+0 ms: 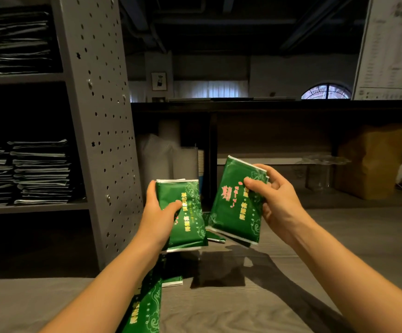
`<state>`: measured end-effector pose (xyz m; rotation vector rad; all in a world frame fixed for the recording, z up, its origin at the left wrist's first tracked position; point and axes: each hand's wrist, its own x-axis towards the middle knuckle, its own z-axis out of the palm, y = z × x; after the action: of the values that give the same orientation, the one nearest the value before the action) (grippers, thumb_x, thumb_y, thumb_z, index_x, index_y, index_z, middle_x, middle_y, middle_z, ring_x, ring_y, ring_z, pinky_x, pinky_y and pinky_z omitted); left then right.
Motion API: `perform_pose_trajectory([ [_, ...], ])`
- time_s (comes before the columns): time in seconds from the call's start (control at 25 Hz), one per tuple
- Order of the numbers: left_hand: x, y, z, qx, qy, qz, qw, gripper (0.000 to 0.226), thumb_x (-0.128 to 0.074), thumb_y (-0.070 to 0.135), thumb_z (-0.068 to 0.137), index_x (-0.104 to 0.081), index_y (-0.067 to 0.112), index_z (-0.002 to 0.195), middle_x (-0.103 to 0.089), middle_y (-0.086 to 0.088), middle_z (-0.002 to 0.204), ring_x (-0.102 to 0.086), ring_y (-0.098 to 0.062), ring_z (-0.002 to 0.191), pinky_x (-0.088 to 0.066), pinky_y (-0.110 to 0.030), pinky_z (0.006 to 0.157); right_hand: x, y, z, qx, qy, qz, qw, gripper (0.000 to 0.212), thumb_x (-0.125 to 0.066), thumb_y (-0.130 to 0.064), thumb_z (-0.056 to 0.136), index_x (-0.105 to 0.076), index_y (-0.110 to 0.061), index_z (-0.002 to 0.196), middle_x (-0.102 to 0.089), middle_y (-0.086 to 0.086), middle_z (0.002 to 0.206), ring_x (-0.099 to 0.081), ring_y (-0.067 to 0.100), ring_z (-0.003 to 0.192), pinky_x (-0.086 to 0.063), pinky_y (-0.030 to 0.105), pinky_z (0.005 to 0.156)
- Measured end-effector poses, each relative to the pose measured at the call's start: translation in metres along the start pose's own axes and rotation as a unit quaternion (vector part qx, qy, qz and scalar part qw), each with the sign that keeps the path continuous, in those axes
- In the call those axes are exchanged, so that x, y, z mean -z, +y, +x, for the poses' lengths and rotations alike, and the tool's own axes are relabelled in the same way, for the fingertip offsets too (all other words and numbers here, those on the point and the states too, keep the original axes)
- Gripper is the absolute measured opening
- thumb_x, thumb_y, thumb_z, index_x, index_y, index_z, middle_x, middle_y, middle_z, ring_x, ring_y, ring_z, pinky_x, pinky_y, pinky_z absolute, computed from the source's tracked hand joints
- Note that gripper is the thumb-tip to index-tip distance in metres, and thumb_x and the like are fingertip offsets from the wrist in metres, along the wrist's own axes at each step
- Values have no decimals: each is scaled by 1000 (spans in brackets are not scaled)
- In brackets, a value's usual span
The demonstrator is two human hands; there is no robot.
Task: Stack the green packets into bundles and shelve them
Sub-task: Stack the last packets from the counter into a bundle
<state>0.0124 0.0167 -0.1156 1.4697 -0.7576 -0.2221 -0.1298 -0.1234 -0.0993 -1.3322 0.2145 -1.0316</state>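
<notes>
My left hand (158, 213) grips an upright bundle of green packets (188, 222) with yellow print, thumb across its front. My right hand (273, 200) pinches a second green packet (233, 212) by its upper right corner; it hangs tilted just right of the bundle, a small gap between them. More green packets (147, 306) lie on the grey floor below my left forearm, and one (215, 237) shows between the two held ones. The grey metal shelf (99, 131) stands at the left with stacked packet bundles (41, 171) on its boards.
A dark flat sheet (219, 270) lies on the floor under my hands. Behind are a low dark counter (267, 105), white rolls (159, 155), a clear plastic container (320, 174) and a brown paper sack (370, 162).
</notes>
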Motion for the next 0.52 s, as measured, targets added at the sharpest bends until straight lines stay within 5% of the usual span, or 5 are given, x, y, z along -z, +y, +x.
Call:
perform_pose_trajectory([
  [0.2,-16,0,-11,0,-57,-74,996,58,-44,6,96,-23,27,146,-56,-2,127,-57,-19,112,-48,-40,96,-19,20,-12,26,-15,-110,993,44,-61,-2,87,-50,-24,123,-69,6,98,-69,21,87,-59,33,73],
  [0.36,-27,0,-20,-11,-73,-127,989,49,-33,17,101,-20,28,147,-53,-4,131,-60,-12,105,-54,-25,81,-31,39,-18,111,0,-190,976,57,-60,-17,90,-34,-48,131,-55,-17,124,-57,11,114,-48,42,98],
  [0.52,-27,-1,-23,-12,-120,-132,984,59,-45,26,96,-17,34,147,-59,6,119,-66,-3,90,-54,-16,62,-37,47,-17,116,-53,-214,968,70,-57,-29,91,-12,-64,132,-31,-36,131,-36,6,133,-34,45,111],
])
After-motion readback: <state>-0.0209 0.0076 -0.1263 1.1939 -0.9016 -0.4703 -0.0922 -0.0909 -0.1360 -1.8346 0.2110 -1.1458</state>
